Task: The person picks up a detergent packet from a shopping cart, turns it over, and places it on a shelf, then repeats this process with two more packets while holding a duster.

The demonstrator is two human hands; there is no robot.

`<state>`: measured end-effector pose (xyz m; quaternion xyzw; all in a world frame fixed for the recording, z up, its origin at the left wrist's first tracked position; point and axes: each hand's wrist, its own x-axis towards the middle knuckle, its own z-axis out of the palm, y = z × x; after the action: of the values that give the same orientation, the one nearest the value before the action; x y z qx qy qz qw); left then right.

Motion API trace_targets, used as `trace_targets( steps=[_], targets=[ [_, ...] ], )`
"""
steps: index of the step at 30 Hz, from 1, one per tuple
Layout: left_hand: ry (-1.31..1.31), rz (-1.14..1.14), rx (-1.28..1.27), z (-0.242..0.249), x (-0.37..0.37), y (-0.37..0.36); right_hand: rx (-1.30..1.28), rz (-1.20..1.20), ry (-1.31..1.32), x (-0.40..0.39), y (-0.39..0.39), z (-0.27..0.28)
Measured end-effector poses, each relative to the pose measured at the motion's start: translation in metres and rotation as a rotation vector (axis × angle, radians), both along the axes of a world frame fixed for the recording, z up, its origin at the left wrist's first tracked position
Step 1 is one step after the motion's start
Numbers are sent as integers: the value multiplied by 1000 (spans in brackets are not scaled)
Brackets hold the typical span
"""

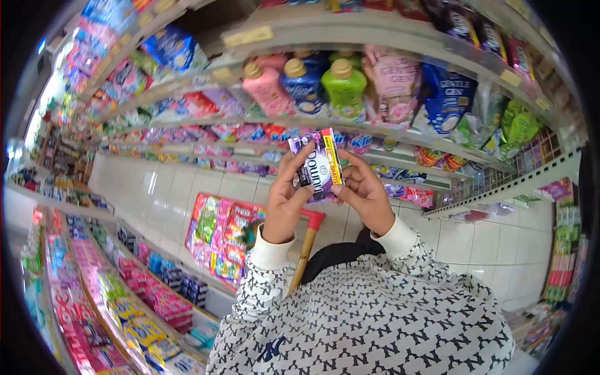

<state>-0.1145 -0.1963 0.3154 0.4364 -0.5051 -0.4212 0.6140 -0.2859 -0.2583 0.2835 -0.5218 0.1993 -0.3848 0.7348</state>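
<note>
A purple Downy packet (322, 169) with a red and yellow strip along its right edge is held up between both hands, in front of the shelves. My left hand (289, 195) grips its left side, thumb on the front near the lower edge. On the right side, my right hand (362, 187) pinches the packet near its lower right corner, fingers curled behind it. Below the hands, a red basket (199, 206) filled with colourful packets is on the tiled floor. Beside it a wooden handle with a red end (306, 244) slants up near my left wrist.
Shelves ahead hold a pink bottle (267, 90), a blue bottle (302, 87), a green bottle (344, 90) and many pouches. Another packed shelf (134, 306) runs along the lower left. A perforated metal shelf side (500, 187) stands at the right.
</note>
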Motion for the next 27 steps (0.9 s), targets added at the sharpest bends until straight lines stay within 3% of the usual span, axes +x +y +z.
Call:
trace_targets(
  steps=[2, 6, 11, 17, 20, 27],
  targets=[
    [-131, -32, -27, 17, -14, -21, -50, -57, 3, -17, -15, 8],
    [-85, -183, 39, 40, -37, -59, -72, -136, -50, -41, -45, 22],
    [-219, -349, -49, 58, -67, -114, -70, -281, -127, -78, -73, 34],
    [-201, -349, -178, 115, -113, -192, -265, -479, -144, -135, -112, 49],
    [-169, -339, -258, 151, -132, -225, -240, -494, -141, -156, -125, 39],
    [-227, -309, -250, 171, -142, -300, -206, -416, 30, -179, -127, 19]
  ],
)
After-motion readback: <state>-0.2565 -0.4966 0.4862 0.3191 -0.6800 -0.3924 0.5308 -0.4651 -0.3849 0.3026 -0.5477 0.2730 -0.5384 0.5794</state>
